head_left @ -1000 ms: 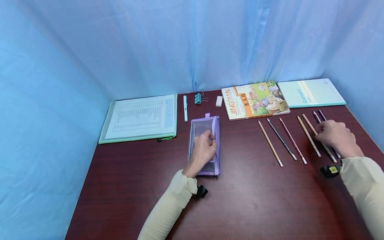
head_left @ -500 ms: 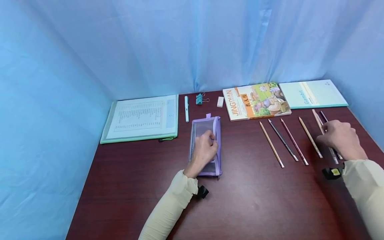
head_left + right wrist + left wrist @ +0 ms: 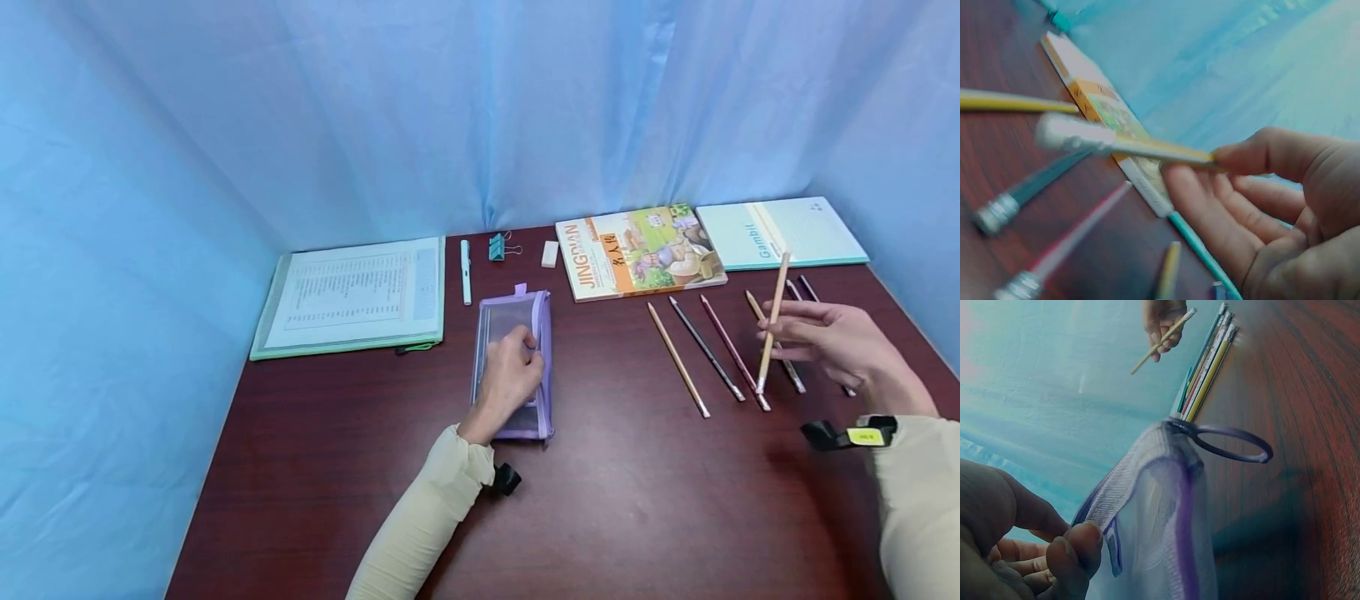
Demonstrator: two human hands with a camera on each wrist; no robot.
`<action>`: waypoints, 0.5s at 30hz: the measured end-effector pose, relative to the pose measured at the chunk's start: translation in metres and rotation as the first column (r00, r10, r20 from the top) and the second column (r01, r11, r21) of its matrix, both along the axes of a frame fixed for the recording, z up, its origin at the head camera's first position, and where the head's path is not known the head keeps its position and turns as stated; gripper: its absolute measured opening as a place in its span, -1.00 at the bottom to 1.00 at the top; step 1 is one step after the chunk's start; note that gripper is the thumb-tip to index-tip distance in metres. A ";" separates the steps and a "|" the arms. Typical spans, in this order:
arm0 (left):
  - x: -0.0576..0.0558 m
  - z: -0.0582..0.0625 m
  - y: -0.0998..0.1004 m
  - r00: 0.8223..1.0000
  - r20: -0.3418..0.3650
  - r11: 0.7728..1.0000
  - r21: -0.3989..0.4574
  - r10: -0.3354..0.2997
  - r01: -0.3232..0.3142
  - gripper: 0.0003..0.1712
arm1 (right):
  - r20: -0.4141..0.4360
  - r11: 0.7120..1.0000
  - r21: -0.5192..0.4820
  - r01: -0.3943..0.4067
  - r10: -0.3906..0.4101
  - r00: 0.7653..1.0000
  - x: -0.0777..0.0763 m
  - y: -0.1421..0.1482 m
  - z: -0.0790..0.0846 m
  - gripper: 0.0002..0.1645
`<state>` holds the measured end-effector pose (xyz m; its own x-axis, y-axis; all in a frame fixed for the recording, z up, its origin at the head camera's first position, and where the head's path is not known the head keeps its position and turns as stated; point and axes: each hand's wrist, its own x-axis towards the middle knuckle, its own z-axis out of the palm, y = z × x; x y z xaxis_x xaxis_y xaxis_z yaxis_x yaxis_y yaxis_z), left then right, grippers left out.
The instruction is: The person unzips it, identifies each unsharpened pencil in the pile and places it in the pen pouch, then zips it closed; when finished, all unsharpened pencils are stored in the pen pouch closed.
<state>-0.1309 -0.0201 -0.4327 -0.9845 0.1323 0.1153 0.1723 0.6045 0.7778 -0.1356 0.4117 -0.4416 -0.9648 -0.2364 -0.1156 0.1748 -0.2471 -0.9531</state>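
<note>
My left hand [image 3: 508,377] pinches the opening edge of a purple mesh pencil case [image 3: 545,367] lying on the table. In the left wrist view, thumb and fingertips hold its zipper edge, with a purple loop [image 3: 1238,442] at the far end. My right hand [image 3: 851,343] holds a yellow pencil [image 3: 776,312] between thumb and fingers, raised above the table. The right wrist view shows its white eraser end [image 3: 1069,132] pointing away from the hand. Below and beside it lie a yellow pencil [image 3: 677,358], a dark grey pencil [image 3: 705,347] and a maroon pencil [image 3: 731,346].
Another yellow pencil [image 3: 789,367] and two dark ones lie near the right hand. Along the back are a document pouch [image 3: 348,292], light blue pen [image 3: 466,273], teal binder clip [image 3: 497,247], white eraser [image 3: 550,254], book [image 3: 641,254] and notebook [image 3: 780,233]. Blue curtains [image 3: 360,125] enclose the table.
My right hand has picked up a yellow pencil from the row at the right, lifting it and turning it leftward. The left hand stays on the pencil case.
</note>
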 end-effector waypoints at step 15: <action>0.001 0.001 0.001 1.000 0.008 1.000 0.004 -0.005 0.005 -0.94 | 0.047 0.754 -0.612 -0.238 0.335 0.941 -0.008 -0.015 -0.030 -0.29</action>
